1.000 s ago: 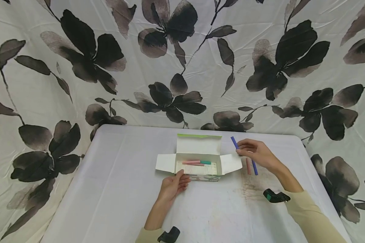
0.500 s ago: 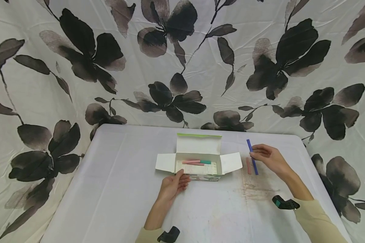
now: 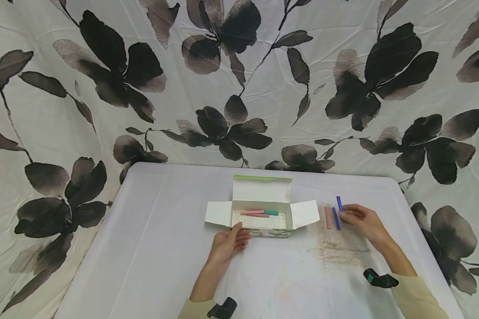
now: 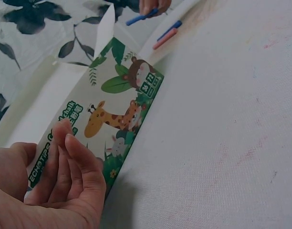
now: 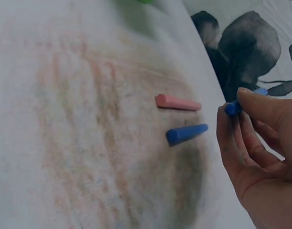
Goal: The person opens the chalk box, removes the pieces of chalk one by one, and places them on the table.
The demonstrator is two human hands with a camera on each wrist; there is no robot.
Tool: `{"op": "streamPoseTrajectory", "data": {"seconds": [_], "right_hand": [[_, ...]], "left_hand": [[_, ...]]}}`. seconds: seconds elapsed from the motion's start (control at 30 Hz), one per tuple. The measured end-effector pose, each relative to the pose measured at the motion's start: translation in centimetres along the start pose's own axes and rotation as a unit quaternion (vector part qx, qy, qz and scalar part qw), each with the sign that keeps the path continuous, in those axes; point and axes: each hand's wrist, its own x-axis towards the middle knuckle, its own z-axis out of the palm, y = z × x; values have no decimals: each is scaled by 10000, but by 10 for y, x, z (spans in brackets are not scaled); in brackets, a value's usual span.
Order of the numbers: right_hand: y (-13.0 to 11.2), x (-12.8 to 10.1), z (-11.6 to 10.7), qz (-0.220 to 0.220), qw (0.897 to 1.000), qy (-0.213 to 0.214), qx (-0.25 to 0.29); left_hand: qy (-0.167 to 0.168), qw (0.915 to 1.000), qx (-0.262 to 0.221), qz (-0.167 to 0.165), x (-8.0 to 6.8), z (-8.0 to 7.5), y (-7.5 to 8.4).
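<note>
My right hand [image 3: 365,223] pinches a stick of blue chalk [image 3: 339,203] between thumb and fingertips, over the right side of the table. Just left of it, a second blue chalk [image 3: 336,219] and a pink chalk [image 3: 328,217] lie side by side; the right wrist view shows both with their near ends apart. My left hand [image 3: 225,243] grips the front wall of an opened chalk box [image 3: 271,233], thumb over the rim, fingers along the printed outside with its giraffe [image 4: 108,120]. Inside the box lie pink chalks [image 3: 250,212] and a green one [image 3: 271,213].
The box's lid [image 3: 261,189] stands up at the back, and its side flaps [image 3: 304,213] spread outward. Brownish chalk smears [image 3: 339,250] mark the white tablecloth [image 3: 155,230] on the right. A floral cloth [image 3: 231,88] hangs behind the table.
My right hand has moved right and toward me with the blue chalk, from beside the box's right flap to the right of the two chalks on the table. The left hand keeps its place.
</note>
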Motion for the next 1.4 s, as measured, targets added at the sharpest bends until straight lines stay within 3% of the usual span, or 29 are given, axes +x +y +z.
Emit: {"op": "streamPoseTrajectory", "data": {"seconds": [0.17, 0.4, 0.7, 0.93, 1.4], "right_hand": [[17, -3, 2, 28, 9999, 59, -138], [30, -5, 5, 80, 9957, 242, -893], [21, -1, 9, -512, 9821, 714, -1666], [10, -2, 7, -652, 9806, 715, -1707], [-43, -2, -4, -905, 9862, 504, -1294]], "left_hand": [[4, 10000, 30, 30, 0, 0, 0], [-32, 10000, 1, 32, 1, -1, -1], [-7, 10000, 30, -18, 0, -1, 1], [-60, 10000, -13, -37, 1, -1, 0], [-18, 10000, -28, -52, 0, 1, 1]]}}
